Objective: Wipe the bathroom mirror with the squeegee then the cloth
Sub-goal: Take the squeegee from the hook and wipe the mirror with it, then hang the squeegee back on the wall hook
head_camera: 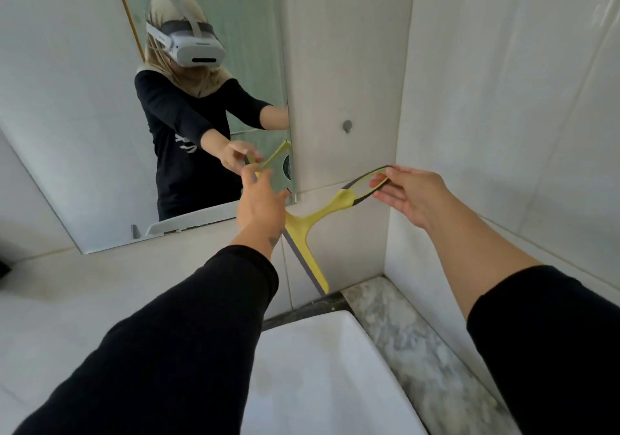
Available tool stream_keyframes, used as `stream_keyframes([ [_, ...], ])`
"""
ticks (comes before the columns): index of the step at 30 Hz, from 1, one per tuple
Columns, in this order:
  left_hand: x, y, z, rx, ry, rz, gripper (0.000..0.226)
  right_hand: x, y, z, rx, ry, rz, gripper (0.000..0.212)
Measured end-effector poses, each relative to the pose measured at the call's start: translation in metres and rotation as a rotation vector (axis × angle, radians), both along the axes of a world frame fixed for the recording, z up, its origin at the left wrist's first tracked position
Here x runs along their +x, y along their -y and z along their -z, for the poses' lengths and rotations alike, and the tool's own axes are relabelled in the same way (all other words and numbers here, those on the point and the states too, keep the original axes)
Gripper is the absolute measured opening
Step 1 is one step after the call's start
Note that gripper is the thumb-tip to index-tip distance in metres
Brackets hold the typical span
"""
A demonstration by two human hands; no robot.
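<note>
Head view shows the yellow squeegee held in the air beside the mirror, its grey-edged blade hanging down toward the sink. Right hand pinches the looped end of the handle lightly between fingertips and thumb. Left hand is open, fingers spread, reaching in front of the blade's upper end near the mirror's lower right corner; whether it touches the squeegee I cannot tell.

That grip looks the main risk. A fingertip hold on the far end of a long handle gives little control, so the blade could swing, or slip and drop onto the sink or the marble surface. Pressing it to the glass this way would likely make it skate and leave streaks. A fuller grip seems needed first.

The blade is also off the glass, over the tiled wall, so it must move left and up to start a stroke. A small wall hook sits just above the handle and could catch it. The corner wall on the right crowds that arm. No cloth is in view.
</note>
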State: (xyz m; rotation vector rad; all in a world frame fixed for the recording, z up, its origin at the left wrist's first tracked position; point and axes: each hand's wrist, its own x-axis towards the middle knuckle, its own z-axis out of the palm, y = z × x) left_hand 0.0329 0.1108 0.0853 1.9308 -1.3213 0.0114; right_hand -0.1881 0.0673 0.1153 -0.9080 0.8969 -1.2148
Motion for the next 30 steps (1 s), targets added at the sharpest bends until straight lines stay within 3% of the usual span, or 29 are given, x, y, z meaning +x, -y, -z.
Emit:
stream_keyframes([
  [4,0.019,-0.005,0.018,0.016,0.38,0.109,0.029,0.013,0.019,-0.012,-0.085,-0.098,0.087,0.023],
  [6,0.028,-0.007,0.033,0.018,0.458,0.223,0.028,0.019,0.032,-0.016,-0.124,-0.17,0.111,0.022],
  [10,0.033,-0.004,0.064,0.043,0.42,0.451,0.031,0.036,0.067,-0.022,-0.178,-0.276,0.139,0.019],
  [14,0.031,0.014,0.09,0.055,0.498,0.501,0.042,0.055,0.103,-0.026,-0.257,-0.414,0.148,0.015],
  [18,0.025,0.038,0.103,0.035,0.528,0.526,0.046,0.069,0.135,-0.03,-0.329,-0.515,0.213,0.026],
  [23,0.018,0.062,0.102,0.051,0.494,0.52,0.049,0.077,0.157,-0.024,-0.357,-0.444,0.276,0.027],
  [27,0.02,0.072,0.104,0.065,0.459,0.515,0.049,0.077,0.164,-0.018,-0.352,-0.401,0.305,0.011],
  [30,0.025,0.074,0.108,0.095,0.469,0.511,0.05,0.08,0.168,-0.006,-0.32,-0.34,0.31,0.016],
])
